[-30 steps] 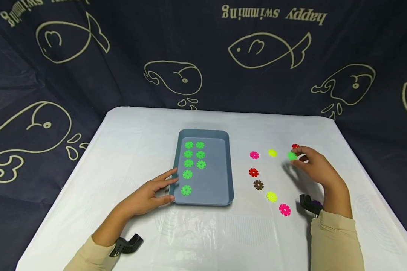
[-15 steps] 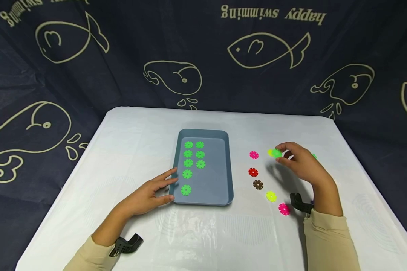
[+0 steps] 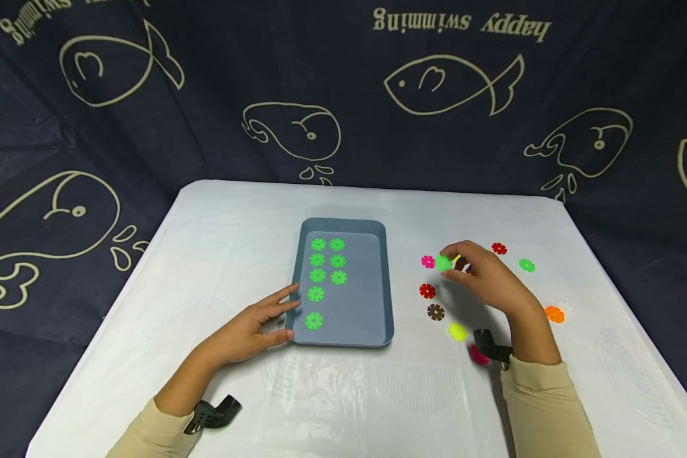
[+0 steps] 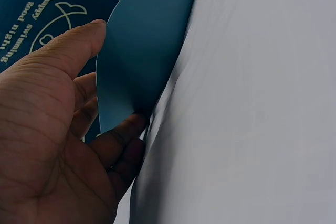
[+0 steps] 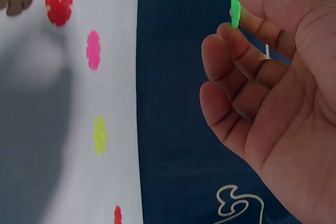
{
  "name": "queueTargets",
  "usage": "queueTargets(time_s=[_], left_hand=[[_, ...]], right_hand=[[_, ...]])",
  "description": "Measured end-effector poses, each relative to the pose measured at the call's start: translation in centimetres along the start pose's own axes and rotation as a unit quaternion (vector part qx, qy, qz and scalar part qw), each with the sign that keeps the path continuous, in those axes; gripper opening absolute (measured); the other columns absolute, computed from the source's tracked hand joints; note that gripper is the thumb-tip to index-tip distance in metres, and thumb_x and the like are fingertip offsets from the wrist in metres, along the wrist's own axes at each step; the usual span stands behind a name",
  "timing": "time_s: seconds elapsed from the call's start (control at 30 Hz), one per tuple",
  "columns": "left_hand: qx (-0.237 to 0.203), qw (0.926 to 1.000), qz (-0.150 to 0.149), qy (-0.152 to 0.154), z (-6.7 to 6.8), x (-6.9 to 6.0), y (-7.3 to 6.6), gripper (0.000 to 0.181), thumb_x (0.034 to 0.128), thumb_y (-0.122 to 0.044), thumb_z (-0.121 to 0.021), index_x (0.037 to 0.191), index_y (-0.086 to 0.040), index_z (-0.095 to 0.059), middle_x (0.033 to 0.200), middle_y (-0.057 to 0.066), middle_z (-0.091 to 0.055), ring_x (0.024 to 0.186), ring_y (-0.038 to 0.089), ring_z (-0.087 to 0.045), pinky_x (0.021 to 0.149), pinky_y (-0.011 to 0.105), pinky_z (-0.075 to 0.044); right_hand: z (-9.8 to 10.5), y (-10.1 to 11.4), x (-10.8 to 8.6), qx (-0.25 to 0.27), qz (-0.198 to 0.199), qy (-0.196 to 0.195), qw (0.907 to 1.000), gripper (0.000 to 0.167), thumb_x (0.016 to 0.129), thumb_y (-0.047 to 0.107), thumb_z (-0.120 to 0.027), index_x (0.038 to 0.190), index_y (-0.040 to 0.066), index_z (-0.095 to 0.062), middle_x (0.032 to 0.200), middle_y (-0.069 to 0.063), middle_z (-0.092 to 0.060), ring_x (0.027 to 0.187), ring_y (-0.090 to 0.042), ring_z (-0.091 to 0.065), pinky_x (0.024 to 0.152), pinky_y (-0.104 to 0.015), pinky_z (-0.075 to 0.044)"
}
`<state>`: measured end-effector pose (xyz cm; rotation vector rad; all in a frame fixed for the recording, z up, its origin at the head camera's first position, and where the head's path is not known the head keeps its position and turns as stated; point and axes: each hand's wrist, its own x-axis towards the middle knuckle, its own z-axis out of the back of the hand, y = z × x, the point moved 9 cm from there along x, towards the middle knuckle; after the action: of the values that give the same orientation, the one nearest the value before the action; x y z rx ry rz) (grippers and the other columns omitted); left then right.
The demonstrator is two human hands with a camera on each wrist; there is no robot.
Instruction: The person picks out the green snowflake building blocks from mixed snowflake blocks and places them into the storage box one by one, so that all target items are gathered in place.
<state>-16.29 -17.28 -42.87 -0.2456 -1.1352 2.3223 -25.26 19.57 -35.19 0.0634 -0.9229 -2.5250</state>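
Note:
Pinched between thumb and fingertips of my right hand is a green notched disc, held above the table. The right wrist view shows this disc edge-on, with the other fingers curled below it. My left hand touches the left side of a blue-grey tray, its fingers spread along the wall and rim. The left wrist view has the left fingers against the tray's outer wall. Several green discs lie flat inside the tray in two columns, the left one longer.
Loose discs lie right of the tray: pink, red, brown, yellow, and a second red disc. Farther right are a green disc and an orange disc. A dark printed cloth hangs behind the table.
My right hand has carried the green disc leftward from the far right discs to near the pink disc, uncovering discs on the right. The left hand and tray stay put.

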Motion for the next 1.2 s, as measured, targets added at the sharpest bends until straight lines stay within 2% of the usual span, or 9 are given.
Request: queueTargets(time_s=[0.2,0.47,0.67,1.2], left_hand=[[0.002,1.0000,0.002,-0.001,0.0,-0.1,0.0,0.067,0.0942,-0.045,-0.066,0.147,-0.008,-0.050,0.163,-0.008,-0.022,0.145,0.020,-0.029,0.107,0.051,-0.038],[0.001,1.0000,0.000,-0.002,0.0,0.0,0.0,0.067,0.0942,-0.045,-0.066,0.147,-0.008,-0.049,0.163,-0.006,-0.022,0.145,0.021,-0.029,0.107,0.051,-0.038],[0.001,1.0000,-0.002,-0.002,0.0,0.0,-0.1,0.067,0.0944,-0.045,-0.066,0.147,-0.008,-0.049,0.163,-0.005,-0.023,0.144,0.021,-0.030,0.106,0.051,-0.039],[-0.010,0.9999,0.002,-0.002,0.0,0.0,0.0,0.067,0.0938,-0.044,-0.067,0.147,-0.008,-0.050,0.163,-0.005,-0.023,0.141,0.021,-0.036,0.106,0.048,-0.040]], right_hand=[[-1.1,1.2,0.3,-0.004,0.029,0.009,0.9995,0.026,0.093,0.005,-0.069,0.117,0.011,-0.063,0.112,-0.003,-0.060,0.092,-0.020,-0.056,0.079,-0.037,-0.047],[-2.9,2.3,1.0,-0.011,0.048,0.031,0.9983,0.027,0.092,0.007,-0.072,0.116,0.013,-0.062,0.110,-0.001,-0.061,0.091,-0.018,-0.057,0.078,-0.041,-0.048],[-4.3,3.3,1.3,0.000,0.075,0.044,0.9962,0.027,0.092,0.005,-0.071,0.116,0.012,-0.062,0.109,0.000,-0.060,0.088,-0.016,-0.057,0.073,-0.035,-0.049],[-7.7,5.7,1.7,-0.006,0.096,0.078,0.9923,0.031,0.088,0.008,-0.076,0.117,0.012,-0.063,0.106,0.004,-0.060,0.089,-0.015,-0.057,0.076,-0.035,-0.051]])
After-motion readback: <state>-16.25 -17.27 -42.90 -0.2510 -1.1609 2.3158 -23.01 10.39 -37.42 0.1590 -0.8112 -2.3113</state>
